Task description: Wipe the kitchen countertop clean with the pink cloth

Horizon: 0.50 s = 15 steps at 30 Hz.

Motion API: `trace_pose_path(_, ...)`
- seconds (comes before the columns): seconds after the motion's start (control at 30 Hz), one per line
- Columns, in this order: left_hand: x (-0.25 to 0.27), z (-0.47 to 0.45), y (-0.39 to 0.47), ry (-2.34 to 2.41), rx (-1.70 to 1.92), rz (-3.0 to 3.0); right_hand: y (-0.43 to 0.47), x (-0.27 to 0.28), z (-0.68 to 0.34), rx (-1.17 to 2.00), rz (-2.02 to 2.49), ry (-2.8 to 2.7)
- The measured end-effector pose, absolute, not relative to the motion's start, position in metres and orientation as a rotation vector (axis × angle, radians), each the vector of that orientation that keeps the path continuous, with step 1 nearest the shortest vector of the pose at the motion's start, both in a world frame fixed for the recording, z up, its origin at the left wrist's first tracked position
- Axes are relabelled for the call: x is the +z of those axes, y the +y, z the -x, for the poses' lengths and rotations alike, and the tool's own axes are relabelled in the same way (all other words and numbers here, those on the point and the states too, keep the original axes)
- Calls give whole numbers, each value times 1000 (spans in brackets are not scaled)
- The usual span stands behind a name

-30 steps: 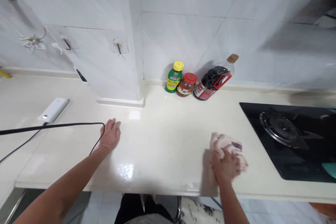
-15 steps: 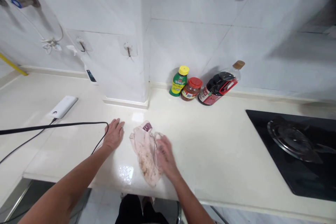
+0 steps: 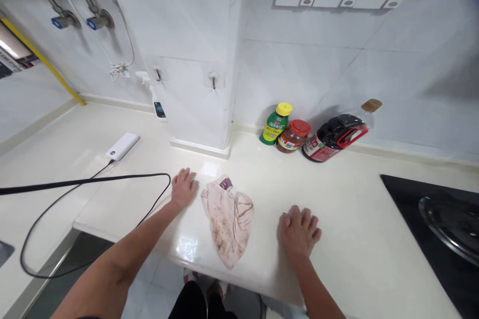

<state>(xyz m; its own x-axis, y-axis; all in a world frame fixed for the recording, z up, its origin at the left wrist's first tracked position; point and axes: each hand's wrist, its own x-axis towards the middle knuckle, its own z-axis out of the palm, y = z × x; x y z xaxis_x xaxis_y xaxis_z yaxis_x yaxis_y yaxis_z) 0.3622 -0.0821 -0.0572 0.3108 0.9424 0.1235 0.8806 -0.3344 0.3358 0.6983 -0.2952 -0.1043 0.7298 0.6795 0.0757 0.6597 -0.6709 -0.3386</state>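
A crumpled pale pink cloth [image 3: 228,219] with brown stains and a dark purple label lies on the cream countertop [image 3: 337,224], between my two hands. My left hand [image 3: 183,189] rests on the counter just left of the cloth, fingers stretched out and holding nothing. To the cloth's right, apart from it, my right hand [image 3: 299,232] is on or close above the counter with its fingers spread and nothing in them.
Against the wall stand a green bottle with a yellow cap [image 3: 276,123], a red-lidded jar [image 3: 294,136] and a large dark sauce bottle [image 3: 333,134]. A black gas hob [image 3: 419,209] is at right. At left lie a white power bank [image 3: 122,146] and a black cable [image 3: 123,177].
My right hand has let go of the cloth's right side and moved right, opening its fingers. The cloth stays on the counter. The camera view has shifted left.
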Motion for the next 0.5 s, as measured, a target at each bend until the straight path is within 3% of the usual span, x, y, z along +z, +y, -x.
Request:
trace_pose_path(0.17,-54,-423,-169,1357,410,-2452,-293,-101,-698,75,2581,-1027)
trace_pose_path(0.3,-60,-454,-232,866,74,-2499,-293,-104,-698,-18,2614,-1045)
trace_pose_path(0.5,-57,-474,-220,798,38,-2499,-291,-113,-699,-150,2624,-1103)
